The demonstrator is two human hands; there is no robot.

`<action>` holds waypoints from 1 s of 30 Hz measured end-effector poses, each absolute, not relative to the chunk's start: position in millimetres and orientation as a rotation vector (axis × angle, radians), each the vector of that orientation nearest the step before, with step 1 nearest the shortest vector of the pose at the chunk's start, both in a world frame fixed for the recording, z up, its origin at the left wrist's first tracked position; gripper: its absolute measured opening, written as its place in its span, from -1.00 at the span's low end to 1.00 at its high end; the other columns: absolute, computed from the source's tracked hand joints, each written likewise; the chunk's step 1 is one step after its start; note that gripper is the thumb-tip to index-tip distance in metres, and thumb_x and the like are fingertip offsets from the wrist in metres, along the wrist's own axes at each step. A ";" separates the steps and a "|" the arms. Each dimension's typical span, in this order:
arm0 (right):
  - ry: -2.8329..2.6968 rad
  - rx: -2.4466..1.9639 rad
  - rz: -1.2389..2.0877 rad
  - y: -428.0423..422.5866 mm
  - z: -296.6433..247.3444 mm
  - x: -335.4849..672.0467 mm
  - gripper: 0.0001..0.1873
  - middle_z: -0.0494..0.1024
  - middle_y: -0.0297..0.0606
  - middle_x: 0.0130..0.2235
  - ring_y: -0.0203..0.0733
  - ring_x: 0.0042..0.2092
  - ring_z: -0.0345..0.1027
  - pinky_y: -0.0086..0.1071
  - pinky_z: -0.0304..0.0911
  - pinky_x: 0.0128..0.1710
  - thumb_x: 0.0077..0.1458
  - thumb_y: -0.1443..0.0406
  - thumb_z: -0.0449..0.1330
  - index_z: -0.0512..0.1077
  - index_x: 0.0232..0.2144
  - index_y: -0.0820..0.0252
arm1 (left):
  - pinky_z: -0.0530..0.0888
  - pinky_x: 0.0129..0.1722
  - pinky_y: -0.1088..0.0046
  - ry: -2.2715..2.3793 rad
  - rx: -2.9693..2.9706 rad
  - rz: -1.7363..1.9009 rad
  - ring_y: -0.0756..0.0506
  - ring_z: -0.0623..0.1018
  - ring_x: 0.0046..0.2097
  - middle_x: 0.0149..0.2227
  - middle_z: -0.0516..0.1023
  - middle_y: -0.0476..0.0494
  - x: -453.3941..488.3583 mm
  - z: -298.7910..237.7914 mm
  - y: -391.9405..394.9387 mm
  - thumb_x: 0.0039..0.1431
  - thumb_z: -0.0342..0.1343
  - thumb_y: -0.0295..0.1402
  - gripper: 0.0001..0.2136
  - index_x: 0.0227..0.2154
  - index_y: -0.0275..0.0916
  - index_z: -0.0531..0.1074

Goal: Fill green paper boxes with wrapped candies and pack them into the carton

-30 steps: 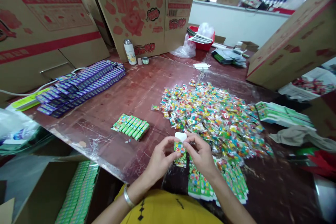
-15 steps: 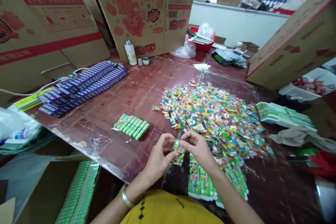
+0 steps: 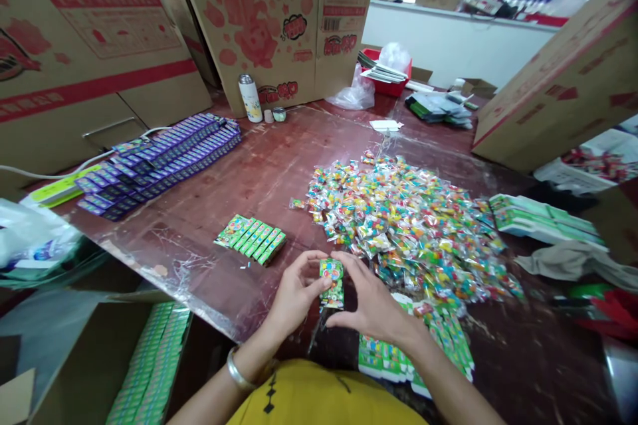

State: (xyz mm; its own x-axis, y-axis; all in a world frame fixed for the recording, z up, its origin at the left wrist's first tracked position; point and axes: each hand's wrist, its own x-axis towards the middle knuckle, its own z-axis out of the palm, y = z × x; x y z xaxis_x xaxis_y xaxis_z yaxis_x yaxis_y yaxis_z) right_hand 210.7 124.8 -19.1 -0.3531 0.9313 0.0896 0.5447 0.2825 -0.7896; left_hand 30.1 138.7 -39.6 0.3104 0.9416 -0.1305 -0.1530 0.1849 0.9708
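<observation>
A small green candy box (image 3: 333, 292) with a colourful print is upright between my hands, just above the table's near edge. My left hand (image 3: 295, 292) pinches it, thumb across its front and fingers behind. Beside it, my right hand (image 3: 376, 309) is spread, its fingertips at the box's upper right edge and its thumb stretched out below, away from the box. Flat green cartons (image 3: 383, 352) lie under my right forearm. Past my hands is a wide heap of clear candy packets (image 3: 399, 219). A short row of green boxes (image 3: 253, 239) rests to the left.
Purple boxes (image 3: 164, 163) are stacked at the left, near a white flask (image 3: 250, 99). Large cardboard cartons (image 3: 269, 26) stand behind. More flat green cartons (image 3: 543, 219) and a grey cloth (image 3: 573, 262) lie at the right. An open carton (image 3: 82, 372) holds green boxes at lower left.
My right thumb has come off the candy box and spread downward. The box has shifted slightly left and turned its printed front more toward me, with my left thumb now across it.
</observation>
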 end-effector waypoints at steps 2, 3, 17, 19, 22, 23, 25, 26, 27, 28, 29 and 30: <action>-2.120 -1.340 0.765 121.8 -25.2 207.1 -0.01 0.20 -0.09 0.23 0.07 0.24 0.05 -0.07 0.08 0.22 -0.20 0.28 0.42 0.08 0.25 0.09 | 0.50 -0.26 0.40 0.916 1.028 0.928 -0.10 0.54 -0.22 -0.16 0.51 -0.14 29.3 -43.9 141.0 0.06 0.23 -0.35 -0.64 -0.08 -0.22 0.30; -2.140 -1.348 0.720 121.2 -28.6 204.8 -0.03 0.21 -0.08 0.22 0.06 0.24 0.05 -0.08 0.07 0.22 -0.18 0.29 0.41 0.08 0.24 0.10 | 0.49 -0.25 0.40 0.917 1.038 0.918 -0.10 0.53 -0.21 -0.17 0.51 -0.14 28.4 -45.6 141.8 0.06 0.23 -0.35 -0.64 -0.09 -0.22 0.29; -1.866 -2.083 -0.175 163.2 -51.9 277.4 -0.75 0.42 -0.12 -0.28 0.02 -0.19 0.34 -0.28 0.19 -0.35 0.17 0.12 0.17 0.43 -0.28 0.18 | 0.44 -0.08 0.24 1.769 2.424 0.575 -0.22 0.39 -0.01 -0.09 0.39 -0.21 -39.0 -59.4 186.2 0.25 -0.03 -0.42 -0.74 -0.02 -0.12 0.38; -1.852 -2.110 -0.153 166.7 -57.5 284.5 -0.74 0.42 -0.16 -0.31 -0.02 -0.25 0.34 -0.31 0.15 -0.39 0.16 0.09 0.17 0.44 -0.34 0.16 | 0.45 -0.09 0.24 1.832 2.450 0.562 -0.23 0.38 -0.02 -0.09 0.38 -0.23 -45.0 -61.1 193.1 0.26 -0.03 -0.42 -0.74 -0.02 -0.14 0.38; -1.760 -2.062 -0.016 167.6 -60.4 284.8 -0.71 0.43 -0.22 -0.36 -0.09 -0.34 0.33 -0.34 0.10 -0.44 0.17 0.08 0.14 0.44 -0.43 0.14 | 0.45 -0.09 0.20 1.936 2.437 0.593 -0.27 0.37 -0.01 -0.05 0.36 -0.28 -43.8 -59.1 194.2 0.23 0.01 -0.39 -0.69 0.03 -0.17 0.34; -1.718 -2.019 0.050 167.2 -59.7 283.7 -0.69 0.43 -0.23 -0.36 -0.12 -0.37 0.32 -0.35 0.10 -0.45 0.17 0.07 0.12 0.44 -0.45 0.15 | 0.45 -0.08 0.18 1.937 2.432 0.626 -0.27 0.37 0.00 -0.04 0.35 -0.29 -40.1 -57.9 191.6 0.23 0.03 -0.38 -0.67 0.05 -0.18 0.32; -1.650 -1.900 0.192 165.8 -56.6 281.7 -0.66 0.44 -0.24 -0.36 -0.16 -0.40 0.32 -0.35 0.14 -0.42 0.18 0.05 0.10 0.44 -0.46 0.16 | 0.42 -0.04 0.18 1.830 2.427 0.705 -0.26 0.37 0.00 -0.04 0.34 -0.28 -27.8 -56.0 182.9 0.23 0.05 -0.34 -0.66 0.07 -0.18 0.29; -1.629 -1.839 0.254 165.1 -54.7 281.0 -0.66 0.45 -0.24 -0.36 -0.17 -0.39 0.32 -0.34 0.17 -0.39 0.18 0.05 0.09 0.43 -0.45 0.16 | 0.41 -0.02 0.20 1.733 2.421 0.741 -0.24 0.37 0.00 -0.05 0.35 -0.25 -20.1 -55.8 177.8 0.23 0.05 -0.33 -0.66 0.06 -0.18 0.29; -1.619 -1.788 0.302 164.6 -52.9 280.6 -0.66 0.45 -0.24 -0.36 -0.16 -0.38 0.33 -0.34 0.19 -0.35 0.19 0.06 0.08 0.43 -0.44 0.17 | 0.41 -0.02 0.22 1.630 2.411 0.762 -0.22 0.38 -0.01 -0.06 0.36 -0.23 -12.0 -55.9 172.8 0.24 0.05 -0.32 -0.68 0.04 -0.17 0.30; -1.621 -1.758 0.330 164.2 -51.4 280.3 -0.67 0.45 -0.25 -0.36 -0.16 -0.36 0.34 -0.34 0.20 -0.33 0.20 0.07 0.08 0.42 -0.44 0.17 | 0.41 -0.02 0.23 1.541 2.397 0.766 -0.21 0.38 -0.01 -0.06 0.36 -0.21 -4.2 -56.4 168.2 0.24 0.05 -0.32 -0.71 0.02 -0.15 0.31; -1.632 -1.753 0.335 163.9 -50.0 280.2 -0.69 0.45 -0.26 -0.37 -0.16 -0.35 0.34 -0.34 0.20 -0.33 0.20 0.09 0.08 0.41 -0.45 0.16 | 0.40 -0.02 0.24 1.475 2.380 0.759 -0.20 0.39 -0.02 -0.07 0.37 -0.20 2.8 -57.2 164.3 0.25 0.04 -0.33 -0.73 0.00 -0.15 0.33; -1.650 -1.772 0.318 163.5 -48.9 280.2 -0.70 0.45 -0.26 -0.38 -0.16 -0.36 0.34 -0.35 0.19 -0.34 0.20 0.11 0.09 0.40 -0.46 0.16 | 0.40 -0.02 0.24 1.432 2.363 0.744 -0.20 0.38 -0.02 -0.07 0.37 -0.19 8.6 -57.9 160.9 0.25 0.04 -0.34 -0.75 -0.02 -0.14 0.34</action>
State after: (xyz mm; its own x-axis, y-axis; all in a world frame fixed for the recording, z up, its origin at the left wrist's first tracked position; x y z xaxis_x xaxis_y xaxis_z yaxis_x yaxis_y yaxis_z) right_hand 280.2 163.5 -48.9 0.1639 0.9493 0.2684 0.7816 0.0410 -0.6224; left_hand 8.6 160.9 -57.9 0.3760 0.8825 0.2824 0.7387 -0.4695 0.4837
